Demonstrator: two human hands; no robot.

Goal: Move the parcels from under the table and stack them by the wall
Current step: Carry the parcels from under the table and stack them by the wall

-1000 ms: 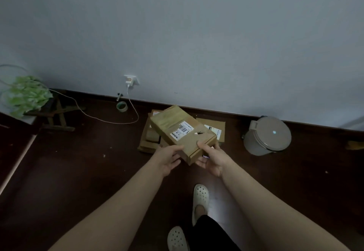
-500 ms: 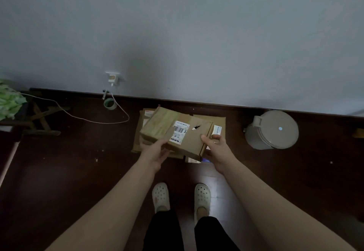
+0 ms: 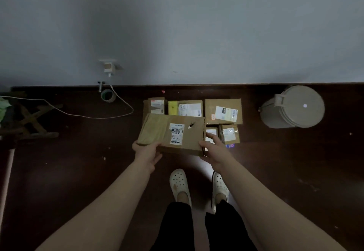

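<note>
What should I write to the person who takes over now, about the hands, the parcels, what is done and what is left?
Left hand and right hand both grip the held parcel by its near corners, over the floor parcels beside the wall.
Done: several parcels lie by the wall.
Left: set this one down on them; the table is out of view, so more may remain.

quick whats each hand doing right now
Left hand: holding the near left corner of the cardboard box.
Right hand: holding the right end of the same box.
</note>
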